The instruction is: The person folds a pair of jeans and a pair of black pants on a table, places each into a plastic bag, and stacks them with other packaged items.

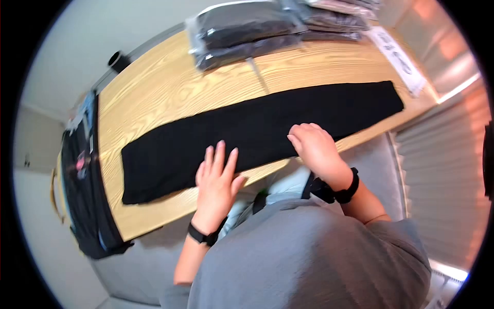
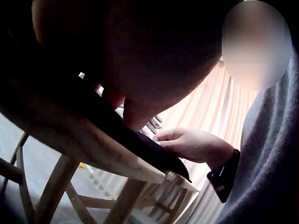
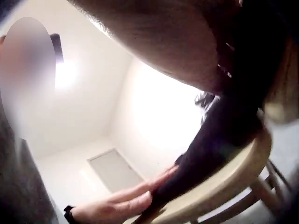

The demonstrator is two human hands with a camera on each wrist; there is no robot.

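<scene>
A long black garment (image 1: 257,131), folded flat like a trouser leg, lies across the wooden table (image 1: 149,113). My left hand (image 1: 216,188) rests on its near edge, left of the middle, with fingers straight and slightly spread. Farther right, my right hand (image 1: 315,147) lies over the same edge with its fingers bent loosely against the cloth. The left wrist view shows that right hand (image 2: 194,145) from the side, low over the dark cloth. In the right wrist view, the left hand (image 3: 119,205) reaches flat onto the garment (image 3: 210,144).
Clear bags of folded dark clothes (image 1: 247,33) are stacked along the table's far side. More dark clothing (image 1: 85,180) hangs over the left end. A printed white strip (image 1: 396,59) lies at the right end, and a black cup-like object (image 1: 119,62) stands beyond the far left edge.
</scene>
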